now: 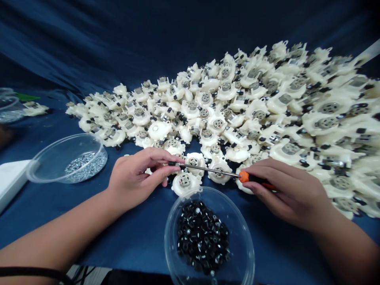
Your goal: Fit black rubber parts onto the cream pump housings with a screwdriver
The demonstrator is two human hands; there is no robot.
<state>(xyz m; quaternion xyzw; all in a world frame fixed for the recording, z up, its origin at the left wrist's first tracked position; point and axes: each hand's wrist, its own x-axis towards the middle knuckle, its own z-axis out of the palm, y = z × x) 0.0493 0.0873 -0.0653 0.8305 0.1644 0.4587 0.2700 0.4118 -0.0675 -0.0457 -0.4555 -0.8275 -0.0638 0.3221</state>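
An orange-handled screwdriver (208,168) is gripped by the right hand (285,190), its black tip end pinched by the left hand (135,178), white plastic housings (194,161), seemingly motor parts, lying just beyond, a clear bowl of black parts (247,245) near both hands

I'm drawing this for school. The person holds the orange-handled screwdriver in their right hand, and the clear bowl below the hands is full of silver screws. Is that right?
Not quite. In the head view, the clear bowl below the hands holds small black parts, not silver screws. The right hand does hold the orange-handled screwdriver.
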